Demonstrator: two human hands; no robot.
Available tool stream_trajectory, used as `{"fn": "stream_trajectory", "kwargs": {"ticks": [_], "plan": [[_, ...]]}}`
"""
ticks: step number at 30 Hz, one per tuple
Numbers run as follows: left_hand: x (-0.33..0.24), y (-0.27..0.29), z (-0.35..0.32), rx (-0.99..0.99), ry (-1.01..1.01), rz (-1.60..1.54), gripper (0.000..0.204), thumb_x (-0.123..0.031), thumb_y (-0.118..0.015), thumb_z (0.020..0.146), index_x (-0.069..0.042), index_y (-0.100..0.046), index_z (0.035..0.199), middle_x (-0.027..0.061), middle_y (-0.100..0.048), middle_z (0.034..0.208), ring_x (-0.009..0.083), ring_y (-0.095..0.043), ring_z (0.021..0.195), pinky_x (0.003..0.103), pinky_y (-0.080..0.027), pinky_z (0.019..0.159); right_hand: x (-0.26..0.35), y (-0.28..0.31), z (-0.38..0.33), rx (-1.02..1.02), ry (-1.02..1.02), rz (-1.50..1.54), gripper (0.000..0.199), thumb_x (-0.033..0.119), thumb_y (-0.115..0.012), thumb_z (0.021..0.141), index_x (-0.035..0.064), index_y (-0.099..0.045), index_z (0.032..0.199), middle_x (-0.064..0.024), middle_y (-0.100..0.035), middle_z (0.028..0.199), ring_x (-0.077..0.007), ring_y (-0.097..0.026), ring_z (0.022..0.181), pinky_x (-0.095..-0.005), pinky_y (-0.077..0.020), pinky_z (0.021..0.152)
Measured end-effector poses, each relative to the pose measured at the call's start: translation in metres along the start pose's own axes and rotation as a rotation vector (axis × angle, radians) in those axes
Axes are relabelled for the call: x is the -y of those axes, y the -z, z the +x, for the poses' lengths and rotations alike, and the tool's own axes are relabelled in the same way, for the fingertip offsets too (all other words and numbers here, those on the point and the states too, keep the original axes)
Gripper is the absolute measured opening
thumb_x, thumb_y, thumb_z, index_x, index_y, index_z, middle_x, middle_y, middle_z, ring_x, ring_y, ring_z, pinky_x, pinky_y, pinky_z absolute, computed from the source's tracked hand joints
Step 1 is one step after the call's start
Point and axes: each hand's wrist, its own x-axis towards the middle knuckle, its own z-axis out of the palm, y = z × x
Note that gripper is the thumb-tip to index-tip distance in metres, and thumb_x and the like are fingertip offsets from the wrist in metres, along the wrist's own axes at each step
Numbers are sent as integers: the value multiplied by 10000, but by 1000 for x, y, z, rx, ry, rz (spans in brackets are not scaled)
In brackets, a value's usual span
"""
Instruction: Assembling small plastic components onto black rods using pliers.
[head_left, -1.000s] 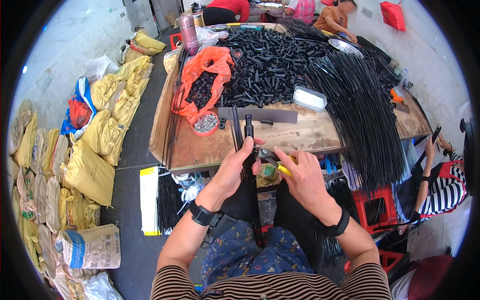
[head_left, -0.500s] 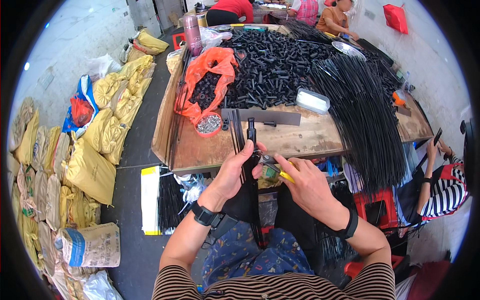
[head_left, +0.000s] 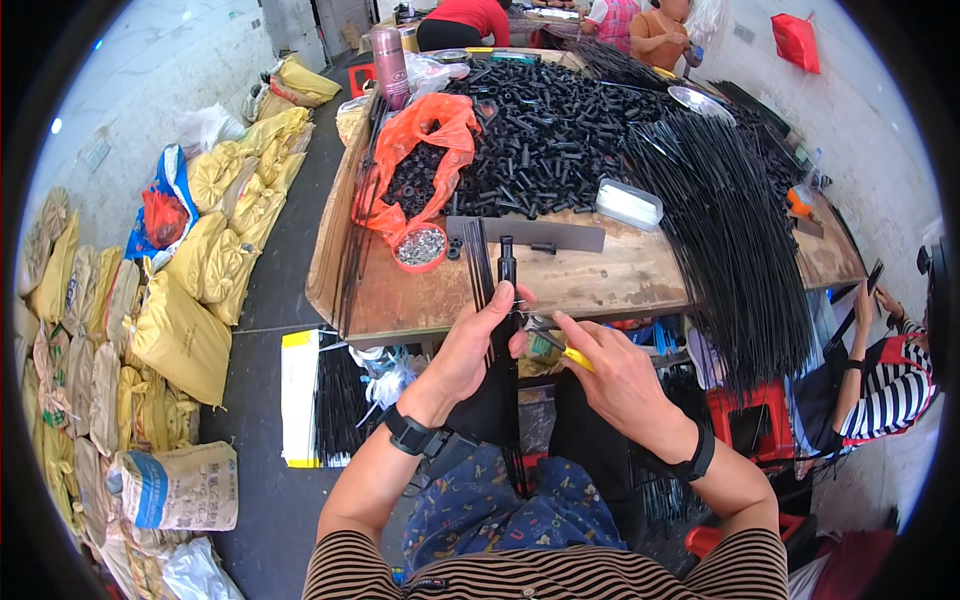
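Observation:
My left hand [head_left: 465, 350] is closed round several thin black rods [head_left: 479, 255] and an upright black tubular fitting [head_left: 507, 265], just in front of the table's near edge. The rods run down past my palm toward my lap. My right hand [head_left: 625, 385] grips pliers with a yellow handle [head_left: 575, 357]. Their metal jaws point left, close to my left fingertips at the lower end of the fitting. A small shiny bit shows there, but whether the jaws are clamped on it I cannot make out.
On the wooden table [head_left: 400, 300] lie a heap of black fittings [head_left: 540, 135], a red dish of small metal pieces [head_left: 419, 247], an orange bag [head_left: 455, 130], a clear plastic box [head_left: 629, 205] and a big sheaf of black rods [head_left: 725, 250]. Yellow sacks [head_left: 185, 330] line the left wall. Co-workers sit around.
My hands stay nearly in place; the pliers' jaws have shifted slightly beside my left fingertips. At the back right, a co-worker's hands have come up off the table.

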Motion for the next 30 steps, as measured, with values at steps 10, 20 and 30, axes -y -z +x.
{"fn": "stream_trajectory", "kwargs": {"ticks": [10, 20, 30], "plan": [[2, -9, 1, -22, -49, 101, 404, -442, -464, 1001, -53, -555, 1064, -11, -479, 684, 87, -471, 647, 237, -368, 625, -3, 4, 3, -13, -5, -40, 489, 113, -648, 868, 71, -496, 1331, -147, -593, 948, -323, -597, 866, -413, -488, 740], [3, -8, 0, -5, -68, 117, 410, -436, -456, 1006, -42, -553, 1069, -5, -471, 677, 84, -462, 646, 240, -365, 625, -8, 11, 5, 25, -2, 33, 468, 123, -643, 875, 72, -502, 1319, -140, -573, 851, -324, -580, 800, -414, -472, 721], [3, -9, 0, 0, -62, 130, 406, -428, -453, 1009, -42, -558, 1075, -6, -477, 677, 80, -461, 640, 236, -367, 619, -9, 11, 4, 68, -37, 35, 449, 121, -637, 880, 69, -509, 1307, -158, -600, 872, -341, -592, 807, -413, -479, 721]]}}
